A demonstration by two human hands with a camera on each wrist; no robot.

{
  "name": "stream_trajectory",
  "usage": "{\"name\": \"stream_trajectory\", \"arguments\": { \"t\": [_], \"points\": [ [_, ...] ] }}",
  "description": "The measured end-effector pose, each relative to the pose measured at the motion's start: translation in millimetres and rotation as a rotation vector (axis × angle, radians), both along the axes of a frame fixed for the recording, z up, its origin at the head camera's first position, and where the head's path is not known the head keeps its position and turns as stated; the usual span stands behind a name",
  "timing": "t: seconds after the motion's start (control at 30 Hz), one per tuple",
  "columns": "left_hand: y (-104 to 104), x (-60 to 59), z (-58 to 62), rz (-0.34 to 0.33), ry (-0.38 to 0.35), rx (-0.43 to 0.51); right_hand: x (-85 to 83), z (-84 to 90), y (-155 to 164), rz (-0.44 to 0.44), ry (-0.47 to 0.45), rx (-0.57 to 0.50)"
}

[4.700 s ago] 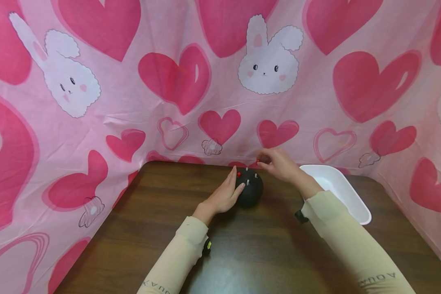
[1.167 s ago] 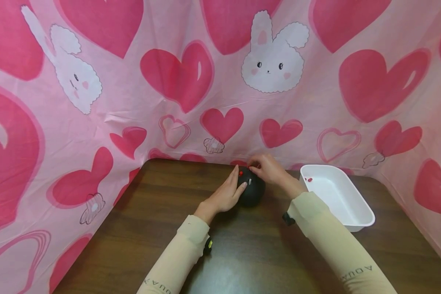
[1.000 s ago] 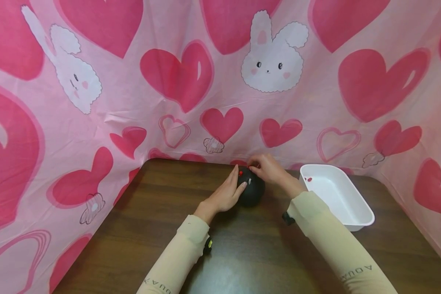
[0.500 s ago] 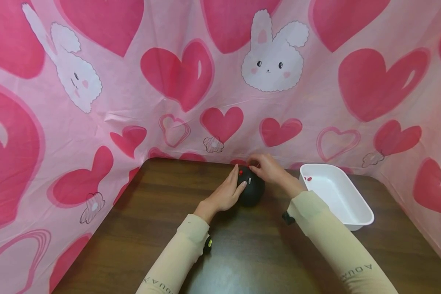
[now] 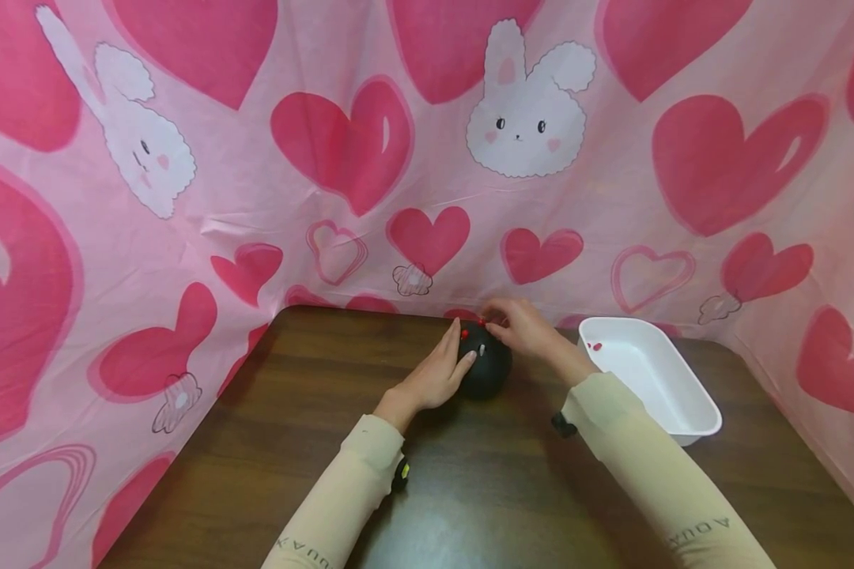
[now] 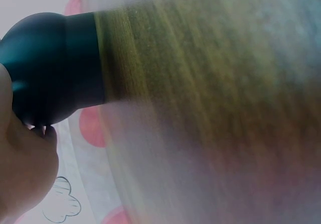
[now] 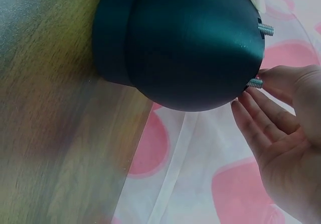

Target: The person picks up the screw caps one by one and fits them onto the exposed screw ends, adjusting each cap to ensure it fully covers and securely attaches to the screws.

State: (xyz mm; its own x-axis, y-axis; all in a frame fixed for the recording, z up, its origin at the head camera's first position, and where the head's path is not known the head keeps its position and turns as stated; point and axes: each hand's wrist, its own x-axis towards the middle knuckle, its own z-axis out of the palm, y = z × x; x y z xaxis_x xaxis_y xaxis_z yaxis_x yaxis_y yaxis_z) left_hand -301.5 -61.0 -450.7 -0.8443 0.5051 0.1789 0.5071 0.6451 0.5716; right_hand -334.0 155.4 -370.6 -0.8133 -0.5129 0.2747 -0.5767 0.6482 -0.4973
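A black dome-shaped piece on a short round base (image 5: 489,375) stands near the table's far edge. Bare threaded studs (image 7: 266,29) stick out of its top. My left hand (image 5: 427,381) rests against its left side, fingers straight and thumb across the front. A small red cap (image 5: 465,335) sits on the dome beside those fingers. Over the far top, my right hand (image 5: 523,325) pinches another red cap (image 5: 481,322) between thumb and fingertips. In the right wrist view, those fingertips meet behind a stud (image 7: 255,83), and the cap is mostly hidden.
To the right stands a white tray (image 5: 672,395) with small red pieces (image 5: 597,347) in its far left corner. The brown wooden table (image 5: 498,490) ends just behind the dome, where a pink heart-patterned cloth (image 5: 427,174) hangs.
Since the earliest frame, my right hand has brought its red cap leftward onto the dome's top. Lately its fingers have shifted slightly, showing more red. My left hand stays in place.
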Motion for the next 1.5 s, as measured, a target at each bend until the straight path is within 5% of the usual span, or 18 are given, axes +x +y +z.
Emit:
{"name": "stream_trajectory", "arguments": {
  "t": [1.17,1.5],
  "points": [
    [-1,5.7,1.0,0.007,-0.038,0.009,13.5,10.3,20,-0.005,-0.014,0.023],
    [0,6.1,4.0,0.0,-0.006,0.015,14.8,15.3,37,-0.009,0.072,0.037]
  ]
}}
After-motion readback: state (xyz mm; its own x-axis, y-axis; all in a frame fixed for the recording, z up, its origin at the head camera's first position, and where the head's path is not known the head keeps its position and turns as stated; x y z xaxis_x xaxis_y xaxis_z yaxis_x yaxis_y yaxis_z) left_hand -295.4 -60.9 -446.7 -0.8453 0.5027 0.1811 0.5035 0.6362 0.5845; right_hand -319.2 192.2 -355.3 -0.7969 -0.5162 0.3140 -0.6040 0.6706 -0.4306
